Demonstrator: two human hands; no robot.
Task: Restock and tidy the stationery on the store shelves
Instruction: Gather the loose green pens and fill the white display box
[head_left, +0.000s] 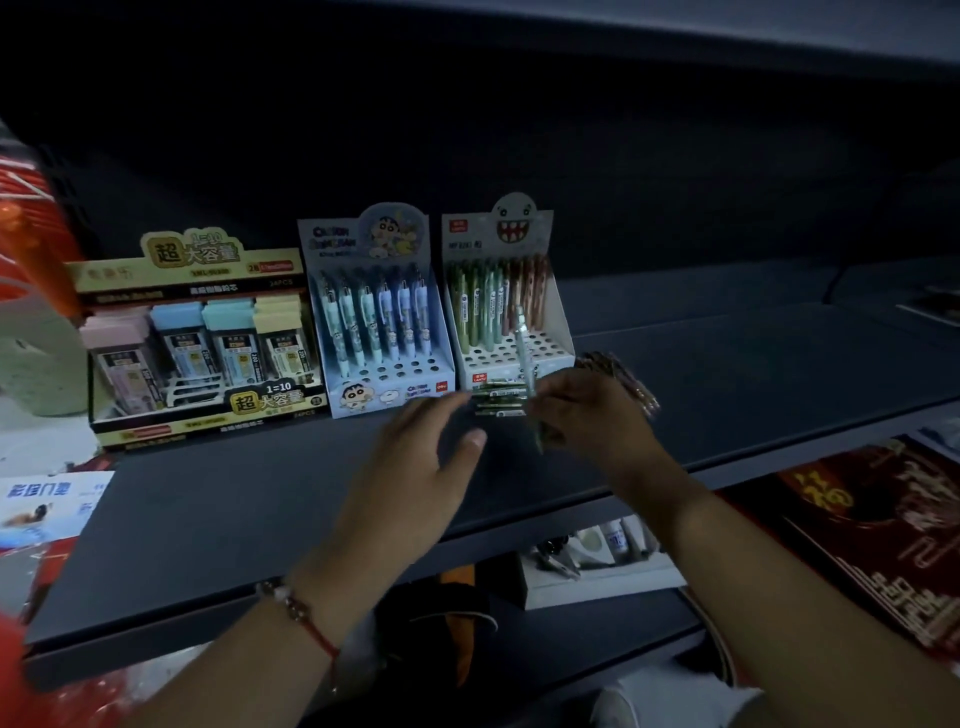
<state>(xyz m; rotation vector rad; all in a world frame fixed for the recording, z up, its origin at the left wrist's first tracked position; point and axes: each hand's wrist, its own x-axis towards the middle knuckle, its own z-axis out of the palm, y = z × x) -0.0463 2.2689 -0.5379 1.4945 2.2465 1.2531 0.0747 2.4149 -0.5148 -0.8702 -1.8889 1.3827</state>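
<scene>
Three display boxes stand on the dark shelf: a pencil-lead box on the left, a blue cartoon pen box in the middle, and a white monster-face pen box with green and brown pens. In front of that box my right hand grips a bundle of pens lying sideways and pinches one pale pen upright over the box's holes. Brown pens stick out behind this hand. My left hand hovers just left of the bundle, fingers relaxed and empty.
Right of the boxes the shelf runs back dark, with flat items at the far right. A red printed package lies lower right. Below the shelf is a white tray of small items. Red packaging crowds the left edge.
</scene>
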